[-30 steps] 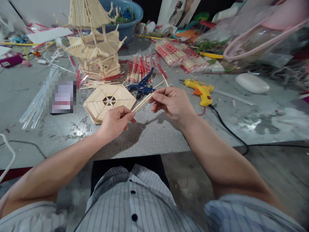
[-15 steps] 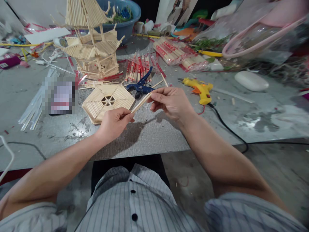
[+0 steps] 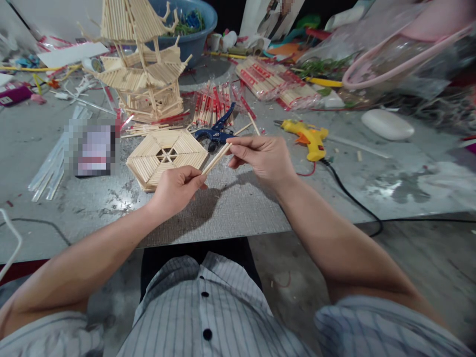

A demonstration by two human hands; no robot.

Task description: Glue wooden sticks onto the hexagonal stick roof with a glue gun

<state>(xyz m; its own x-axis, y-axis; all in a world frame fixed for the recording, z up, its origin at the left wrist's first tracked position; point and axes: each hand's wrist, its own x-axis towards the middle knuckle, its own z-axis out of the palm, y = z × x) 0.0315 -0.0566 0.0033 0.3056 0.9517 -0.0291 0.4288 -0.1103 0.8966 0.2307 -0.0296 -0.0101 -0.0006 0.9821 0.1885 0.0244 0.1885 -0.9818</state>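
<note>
— The fingers [image 3: 197, 174] of the left hand [image 3: 174, 191] pinch the near end of a thin wooden stick [image 3: 216, 158]; what grips the far end?

— The right hand [image 3: 266, 158], its fingers closed on the stick's upper tip. The stick slants between the two hands, held just above the bench [image 3: 230, 208] and clear of it.

— What lies closest around it?

— Just beyond the left hand sits a flat hexagon panel [image 3: 166, 154] made of sticks, lying on the bench. Behind the stick's upper end are blue-handled cutters [image 3: 217, 130], partly hidden by the right hand's fingertips. A few loose sticks [image 3: 250, 126] lie beside them.

— And further back?

— A tall stick-built pagoda [image 3: 143, 64] stands upright behind the hexagon, with a blue basin [image 3: 199, 22] behind it. Packets of sticks in red-printed wrappers [image 3: 213, 106] spread next to the tower, and more bundles [image 3: 273, 84] lie to the right of those.

— Anything on the right side?

— A yellow glue gun [image 3: 307, 139] lies near the right hand, not touching it; its black cord [image 3: 353, 203] runs toward the bench edge. A white oval object [image 3: 387, 124] rests well apart, further right. Clear glue rods [image 3: 50, 163] lie far left.

— Does anything block the stick?

— Nothing touches it but the two hands.
</note>
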